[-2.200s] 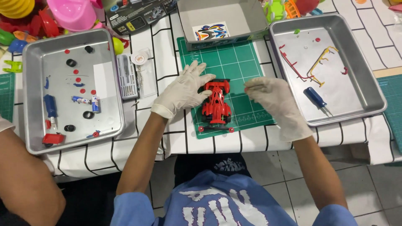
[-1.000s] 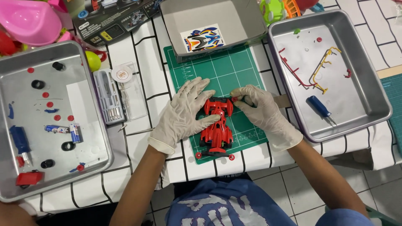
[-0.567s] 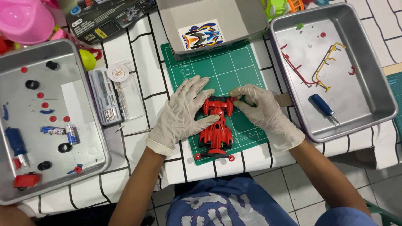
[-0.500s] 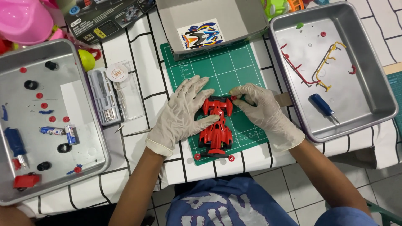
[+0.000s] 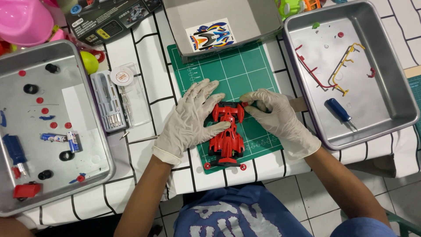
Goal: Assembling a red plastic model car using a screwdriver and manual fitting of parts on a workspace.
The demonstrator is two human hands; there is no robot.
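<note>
— So where's the car [image 5: 227, 135]?

— On the green mat [image 5: 232, 70], near its front edge, nose pointing away from me. It's red, and it sits between my two gloved hands.

— What's your left hand [image 5: 190, 120] doing?

— It lies flat and spread wide beside the car, fingers fanned over the mat, with two fingertips resting on the car's left side. It steadies the body rather than gripping it.

— And the right hand [image 5: 278, 118]?

— Fingers drawn narrow, pinched at the car's front right corner. I can't tell whether anything small sits between the fingertips; the glove hides it.

— What's around you?

— Just beyond the mat, a grey box lid [image 5: 221, 19] with a sticker sheet [image 5: 210, 35] lying in it. To my right, a metal tray [image 5: 394, 87] with a blue screwdriver [image 5: 337, 109], a yellow sprue [image 5: 346, 66] and a red sprue [image 5: 312, 72]. To my left, a second tray [image 5: 83, 61] holding black tyres [image 5: 30, 89], small red discs, batteries [image 5: 72, 141] and a blue motor part [image 5: 15, 150]. Between that tray and the mat lies a clear case of bits [image 5: 109, 103] with a small round tin [image 5: 121, 75] on it.
</note>
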